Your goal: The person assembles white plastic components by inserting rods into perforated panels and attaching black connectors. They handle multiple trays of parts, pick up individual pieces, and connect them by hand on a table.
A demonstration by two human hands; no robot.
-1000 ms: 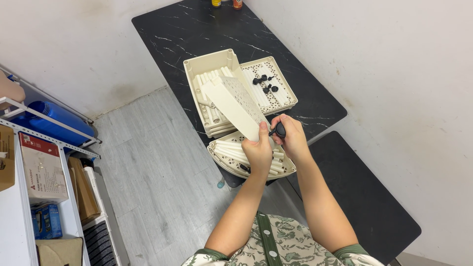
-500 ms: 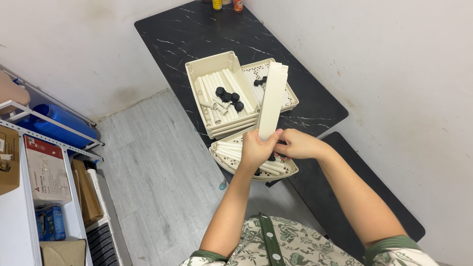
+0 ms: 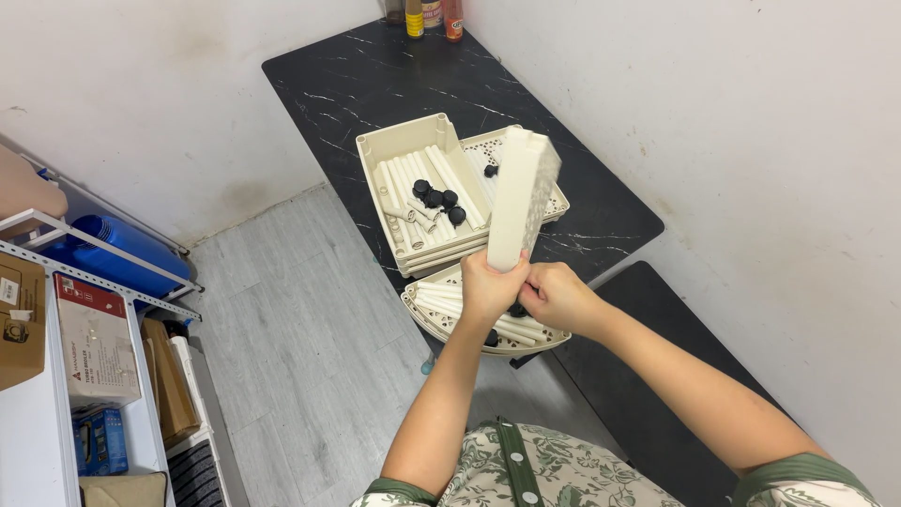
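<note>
Left hand: the left hand (image 3: 488, 286) is wrapped around the lower end of a cream perforated panel (image 3: 519, 199), fingers curled tight on it; the panel stands nearly upright, leaning a little to the right.
Right hand: the right hand (image 3: 560, 298) is closed just beside the left, fingers bent in at the panel's foot; whether it pinches a small part there I cannot tell.
Below the hands: a cream curved tray (image 3: 441, 319) with a lattice rim lies at the worktop's near edge; it carries cream rods and a few black round pieces.
Behind the panel: a cream rectangular bin (image 3: 399, 150) holds cream tubes (image 3: 449, 174) laid side by side and black caps (image 3: 436, 197) in a cluster; a flat cream lattice tray (image 3: 556, 202) lies partly under it to the right.
Surface: black marble-look worktop (image 3: 375, 84) with white veins; a lower black section sits near the person's right arm.
Far end: bottles (image 3: 430, 11) stand at the worktop's far edge, one with a yellow label, one orange.
Packages: on a metal shelf rack (image 3: 94, 282) at left stand a white upright box with a red top band (image 3: 94, 343), a brown carton (image 3: 21, 324), and a blue box lower down; a blue container (image 3: 103, 246) lies behind.
Room: grey plank floor (image 3: 291, 310); scuffed white walls.
</note>
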